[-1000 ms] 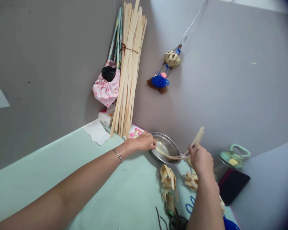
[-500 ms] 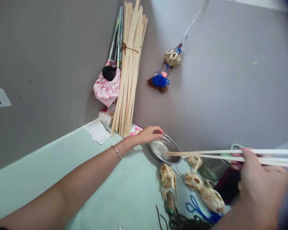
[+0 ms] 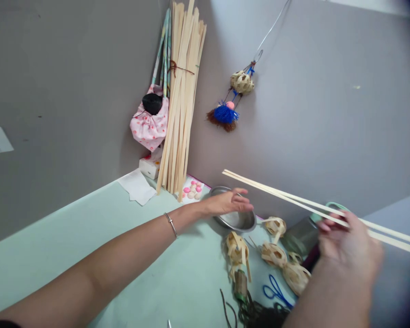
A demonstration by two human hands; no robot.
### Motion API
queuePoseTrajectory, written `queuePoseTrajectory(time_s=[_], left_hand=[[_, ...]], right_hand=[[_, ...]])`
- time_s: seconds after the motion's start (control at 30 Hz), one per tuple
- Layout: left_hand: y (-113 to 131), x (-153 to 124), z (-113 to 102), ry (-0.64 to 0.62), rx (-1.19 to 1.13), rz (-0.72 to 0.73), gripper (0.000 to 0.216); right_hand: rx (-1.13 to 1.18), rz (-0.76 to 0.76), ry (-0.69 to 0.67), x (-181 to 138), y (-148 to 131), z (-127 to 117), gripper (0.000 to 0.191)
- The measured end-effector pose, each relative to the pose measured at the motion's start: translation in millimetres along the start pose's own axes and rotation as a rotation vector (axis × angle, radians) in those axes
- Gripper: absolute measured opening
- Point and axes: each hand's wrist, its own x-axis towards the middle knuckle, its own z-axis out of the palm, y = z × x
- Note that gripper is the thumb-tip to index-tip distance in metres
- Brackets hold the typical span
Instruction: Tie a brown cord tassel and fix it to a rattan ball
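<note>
Two long, pale flat strips (image 3: 280,195), like bamboo or wood, are held in my right hand (image 3: 350,237), its fingers closed round them. Their far ends point left and up, above a round metal bowl (image 3: 237,222). My left hand (image 3: 230,202) reaches over that bowl with its fingers apart and nothing in them. A bracelet circles the left wrist. Just in front of the bowl lies a woven strip ball (image 3: 237,248) with loose ends. More woven balls (image 3: 274,254) sit to its right.
A tied bundle of strips (image 3: 181,105) leans in the corner beside a pink cloth bag (image 3: 152,123). Pink and cream beads (image 3: 192,189) lie near the bowl. A tasselled ornament (image 3: 242,83) hangs from a wire. Dark cord (image 3: 259,314) and blue cord (image 3: 276,289) lie in front.
The strips' ends have lifted out of the bowl and swung up and left. My right hand moved left; my left hand shifted right across the bowl, its fingers spreading.
</note>
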Motion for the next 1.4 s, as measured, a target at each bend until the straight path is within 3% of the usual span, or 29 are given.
queuePoseTrajectory(time_s=[0.1, 0.2, 0.33, 0.47, 0.57, 0.73, 0.87, 1.23, 1.4], left_hand=[[7, 1, -5, 0.150, -0.211, 0.179, 0.053], [11, 1, -20, 0.329, -0.278, 0.279, 0.031], [2, 2, -40, 0.476, 0.036, 0.151, 0.021], [-14, -3, -45, 0.382, 0.658, 0.031, 0.025], [-29, -7, -45, 0.303, 0.868, 0.019, 0.022], [-47, -6, -49, 0.243, 0.989, 0.022, 0.021], [-45, -6, -49, 0.238, 1.024, -0.004, 0.026], [-30, -10, -44, 0.263, 0.984, -0.039, 0.032], [-19, -7, -49, 0.361, 0.970, -0.028, 0.030]], right_hand=[[0.018, 0.065, -0.044, -23, 26, 35, 0.012], [-0.010, 0.159, -0.109, -27, 52, 51, 0.023], [-0.109, 0.153, -0.041, -17, 70, 43, 0.025], [-0.360, 0.030, 0.003, -15, 78, 36, 0.020], [-0.662, -0.073, -0.098, -25, 88, 40, 0.021], [-1.137, -0.168, -0.355, -43, 99, 49, 0.024], [-1.382, -0.215, -0.451, -45, 100, 49, 0.033], [-1.644, -0.233, -0.504, -42, 97, 49, 0.033], [-1.700, -0.172, -0.479, -44, 100, 49, 0.033]])
